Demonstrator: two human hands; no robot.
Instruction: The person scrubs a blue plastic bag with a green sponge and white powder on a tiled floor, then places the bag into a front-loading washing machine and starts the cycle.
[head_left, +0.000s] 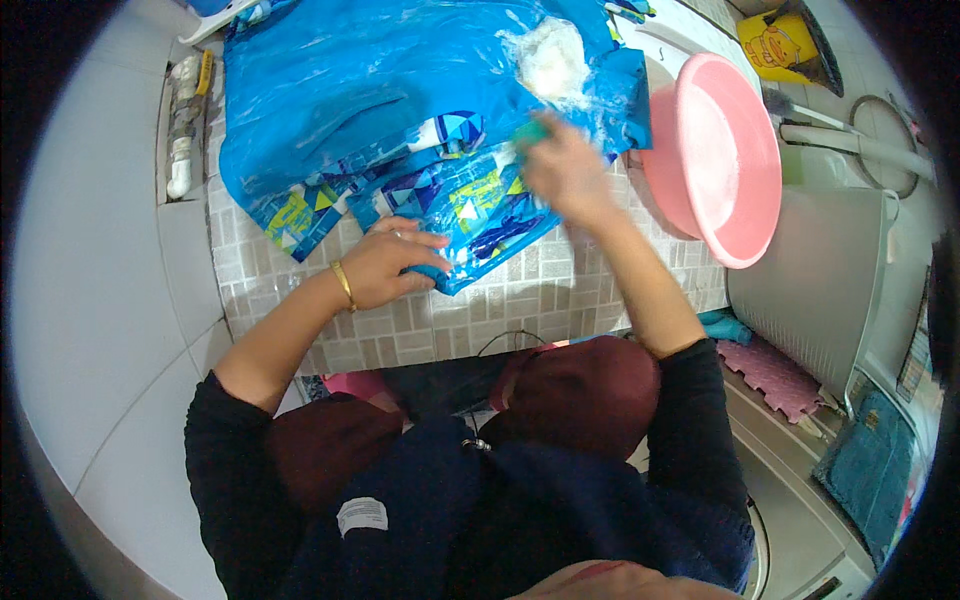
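Observation:
A wet blue garment (322, 67) is spread over the tiled ledge in front of me, with a colourful geometric pattern along its near part. My left hand (394, 262) holds the garment's near edge, a fold of cloth between thumb and fingers. Blurred by motion, my right hand (566, 176) grips a green scrubbing tool (531, 133), probably a brush, against the patterned cloth. Its underside is hidden. Just beyond that hand lies a heap of white suds (553, 60) on the cloth. Soapy streaks cover much of the fabric.
At the right a pink plastic basin (664, 165) stands tilted on the tiled ledge (510, 315). A yellow bin (776, 45) is farther back. White pipes (180, 150) sit in a wall recess at left. A grey panel (810, 277) rises beyond the ledge's right side.

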